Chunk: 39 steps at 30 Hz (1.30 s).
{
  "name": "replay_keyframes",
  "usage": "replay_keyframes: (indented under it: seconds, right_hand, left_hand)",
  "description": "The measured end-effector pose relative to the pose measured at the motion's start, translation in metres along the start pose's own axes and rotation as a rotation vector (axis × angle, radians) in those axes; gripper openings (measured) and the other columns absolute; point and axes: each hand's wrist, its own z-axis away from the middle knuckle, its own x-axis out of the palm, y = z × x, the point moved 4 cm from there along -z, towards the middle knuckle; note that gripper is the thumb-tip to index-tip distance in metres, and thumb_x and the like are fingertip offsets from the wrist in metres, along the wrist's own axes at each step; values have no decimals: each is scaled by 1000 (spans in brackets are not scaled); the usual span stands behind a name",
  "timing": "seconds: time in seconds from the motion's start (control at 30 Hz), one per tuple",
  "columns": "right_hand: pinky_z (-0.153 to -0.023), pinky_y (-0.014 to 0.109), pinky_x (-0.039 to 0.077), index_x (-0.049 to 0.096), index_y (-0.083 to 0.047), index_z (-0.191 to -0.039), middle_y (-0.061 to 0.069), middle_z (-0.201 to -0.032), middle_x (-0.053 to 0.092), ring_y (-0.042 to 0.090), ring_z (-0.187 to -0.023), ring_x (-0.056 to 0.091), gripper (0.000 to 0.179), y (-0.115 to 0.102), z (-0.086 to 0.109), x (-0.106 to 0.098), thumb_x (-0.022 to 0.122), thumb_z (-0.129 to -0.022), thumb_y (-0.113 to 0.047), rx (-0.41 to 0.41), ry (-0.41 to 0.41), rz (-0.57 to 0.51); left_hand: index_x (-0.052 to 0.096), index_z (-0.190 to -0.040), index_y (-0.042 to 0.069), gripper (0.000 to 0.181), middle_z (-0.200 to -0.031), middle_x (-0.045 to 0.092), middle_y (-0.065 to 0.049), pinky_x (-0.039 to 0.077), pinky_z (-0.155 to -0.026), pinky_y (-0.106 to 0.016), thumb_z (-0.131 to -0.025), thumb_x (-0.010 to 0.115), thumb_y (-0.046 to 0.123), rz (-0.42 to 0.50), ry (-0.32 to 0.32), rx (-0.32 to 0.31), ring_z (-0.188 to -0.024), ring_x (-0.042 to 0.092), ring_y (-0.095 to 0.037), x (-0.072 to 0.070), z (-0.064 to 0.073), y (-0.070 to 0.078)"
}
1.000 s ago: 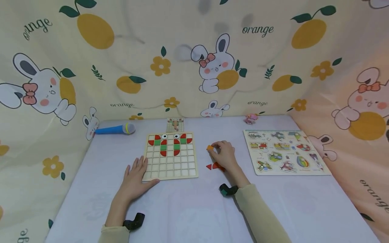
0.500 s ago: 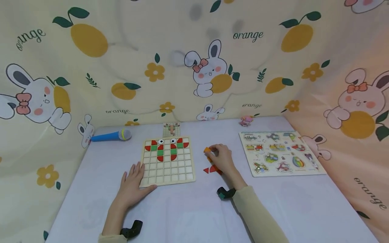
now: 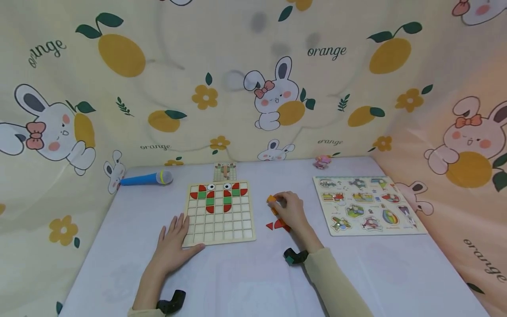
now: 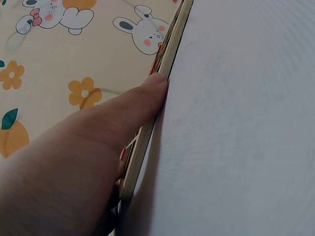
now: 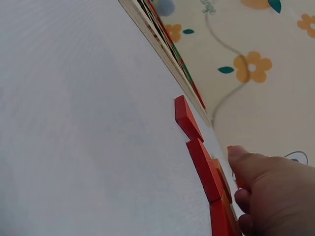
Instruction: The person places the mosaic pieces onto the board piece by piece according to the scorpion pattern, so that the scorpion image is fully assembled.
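Note:
A square wooden grid board (image 3: 219, 226) lies on the table, with red, green and white eye pieces set in its far rows. My left hand (image 3: 170, 251) rests at its near left corner, fingers stretched along the left side. In the left wrist view the thumb (image 4: 133, 105) touches the board's edge (image 4: 170, 54). To the right of the board, my right hand (image 3: 291, 211) pinches an orange block (image 3: 271, 199) between thumb and index finger. Beside and under this hand lie another orange piece (image 5: 221, 179), a red triangle (image 3: 270, 226) and other red pieces (image 5: 204, 169).
A small pattern card (image 3: 225, 171) lies behind the board. At the back left is a blue toy microphone (image 3: 144, 178), and a pink figurine (image 3: 322, 162) stands at the back right. A picture puzzle board (image 3: 368, 207) lies on the right, against a printed cloth backdrop.
The head view has tilted and shifted slightly. My left hand stays at the board's corner, and my right hand stays at the orange block with hardly any movement.

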Motion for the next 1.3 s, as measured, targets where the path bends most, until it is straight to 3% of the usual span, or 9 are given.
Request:
replay_keyframes:
  seconds: [0.2,0.37,0.5,0.63,0.87,1.3]
  right_hand:
    - [-100,57,41,78,-6,-116,12,-111,72,31,-104,60,30,-13,-2,-9,81,-96,-28,-49,30,-43]
    - [-96,53,43,80,-7,-114,9,-108,72,29,-100,60,27,-37,-6,-5,83,-94,-26,-85,11,-77]
    - [-96,52,43,79,-6,-114,8,-107,73,27,-100,61,28,-61,-14,11,84,-94,-25,-136,-26,-73]
    - [-97,52,44,79,-5,-114,7,-107,74,26,-100,63,29,-83,-26,39,83,-95,-26,-198,-118,-70]
    - [-96,51,45,79,-13,-119,3,-108,71,23,-104,63,31,-107,-52,81,79,-98,-35,-254,-234,15]
    - [-86,42,38,80,-21,-121,1,-105,70,22,-101,60,30,-118,-70,105,76,-100,-41,-239,-293,156]
  left_hand:
    - [20,-167,-1,120,-176,10,-23,-4,-127,-70,-88,67,76,-1,-6,0,-163,1,-45,-1,-1,2]
    - [20,-167,-1,119,-176,11,-23,-5,-127,-69,-88,68,75,6,-6,-2,-163,1,-46,-3,1,1]
    - [20,-167,-1,120,-176,11,-23,-5,-127,-69,-88,68,76,10,-9,-6,-163,1,-45,-2,2,-1]
    - [20,-167,-1,121,-176,11,-23,-4,-127,-69,-88,67,77,8,-10,-10,-163,1,-45,-1,1,-2]
    - [21,-167,0,120,-176,11,-22,-3,-128,-70,-88,66,78,-1,0,5,-163,2,-45,-2,0,0]
    - [22,-167,0,118,-176,13,-21,-1,-128,-69,-88,67,76,3,23,15,-163,4,-45,-1,-1,-2]
